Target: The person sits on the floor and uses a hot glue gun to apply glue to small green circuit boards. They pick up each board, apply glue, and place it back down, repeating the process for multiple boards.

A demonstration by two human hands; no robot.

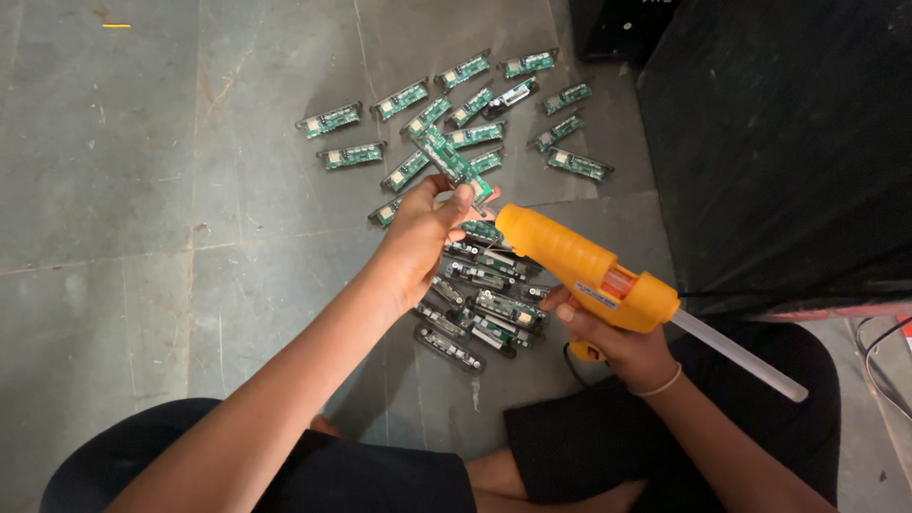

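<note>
Right hand, glossy orange glue gun

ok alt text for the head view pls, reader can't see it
Seen from above, a person seated on a grey floor holds a narrow green circuit board in the left hand and points an orange glue gun at it with the right hand. More boards lie spread and piled on the floor.

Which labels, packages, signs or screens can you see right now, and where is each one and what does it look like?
Label: on the side of the orange glue gun held in the right hand; a small pale rectangle with dark print, too small to make out.
Packages, signs, screens: none in view. The green circuit boards on the grey floor and the one in the left hand carry no readable label.
</note>
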